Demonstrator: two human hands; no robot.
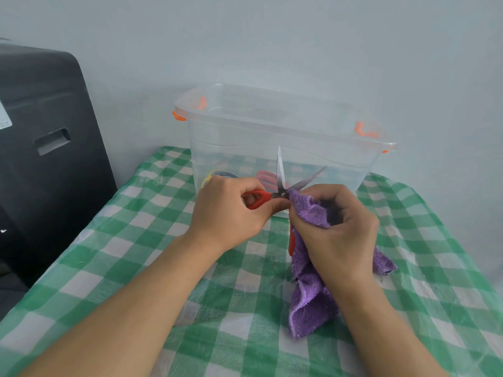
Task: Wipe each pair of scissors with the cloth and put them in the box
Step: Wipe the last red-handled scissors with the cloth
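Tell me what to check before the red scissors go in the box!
1. Left hand grips the scissors by a handle: ok.
2. Right hand holds the cloth at the pivot: ok.
3. Blades closed for a safe drop: not ok, they are spread open.
4. Both blades wiped clean: cannot tell.
5. Box has no lid on: ok.
6. Room inside the box: ok, other scissors lie at the bottom.

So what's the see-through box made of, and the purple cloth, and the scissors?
The box looks like clear, glossy plastic: you can see straight through its walls. The purple cloth looks like soft, fuzzy microfibre or terry, with a nubby pile and floppy folds. The scissors seem to have shiny grey metal blades and smooth red handles, probably plastic.
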